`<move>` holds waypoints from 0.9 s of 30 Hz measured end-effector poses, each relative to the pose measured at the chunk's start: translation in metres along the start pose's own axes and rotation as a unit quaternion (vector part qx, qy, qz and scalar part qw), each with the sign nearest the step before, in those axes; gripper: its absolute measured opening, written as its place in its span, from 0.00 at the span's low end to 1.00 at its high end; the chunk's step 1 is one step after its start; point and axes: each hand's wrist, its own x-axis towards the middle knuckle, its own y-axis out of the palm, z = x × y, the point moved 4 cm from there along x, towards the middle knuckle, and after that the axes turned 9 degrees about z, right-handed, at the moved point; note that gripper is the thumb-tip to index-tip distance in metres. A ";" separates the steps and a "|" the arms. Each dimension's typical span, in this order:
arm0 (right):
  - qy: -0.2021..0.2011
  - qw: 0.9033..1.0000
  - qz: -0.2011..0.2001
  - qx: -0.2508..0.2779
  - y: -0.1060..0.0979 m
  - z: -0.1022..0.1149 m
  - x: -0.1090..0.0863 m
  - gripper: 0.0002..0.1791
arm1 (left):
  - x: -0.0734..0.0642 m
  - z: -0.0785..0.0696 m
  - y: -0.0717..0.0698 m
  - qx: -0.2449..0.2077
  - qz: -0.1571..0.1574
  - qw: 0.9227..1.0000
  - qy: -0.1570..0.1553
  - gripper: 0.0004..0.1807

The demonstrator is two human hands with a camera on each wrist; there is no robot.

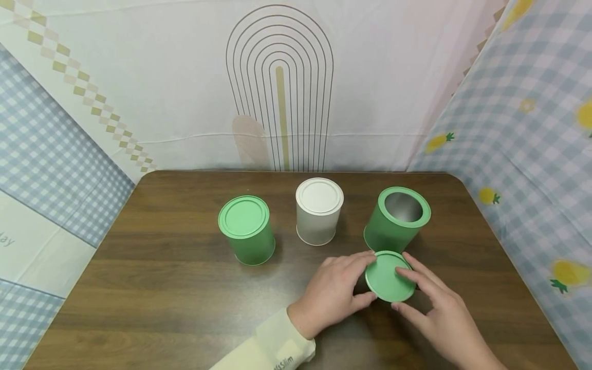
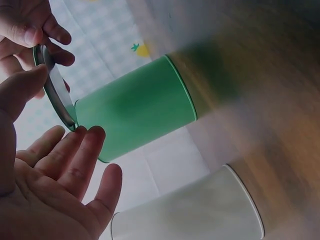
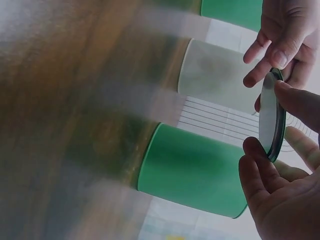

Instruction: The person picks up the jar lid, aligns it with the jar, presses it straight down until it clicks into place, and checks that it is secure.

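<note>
A round green lid [image 1: 388, 277] is held between both hands above the table, its flat top facing up toward the head camera. My left hand [image 1: 333, 290] grips its left edge, fingers at the far side and thumb near the front. From the right, my right hand [image 1: 439, 313] pinches the rim, with one finger lying over the top and the thumb at the near edge. Both wrist views show the lid's silvery underside [image 3: 268, 112]. Just beyond the lid stands an open green can [image 1: 390, 236], its metal inside showing.
To the left of the open can, a white can [image 1: 316, 226] stands with its lid on. Further left is another green can [image 1: 254, 246], also lidded. All stand on a dark wooden table [image 1: 162, 288], with patterned cloth [image 1: 185, 92] hanging behind and at the sides.
</note>
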 end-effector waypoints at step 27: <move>0.012 1.000 -0.024 -0.015 -0.017 0.002 0.019 0.46 | 0.014 -0.002 -0.015 0.000 0.004 1.000 0.012 0.31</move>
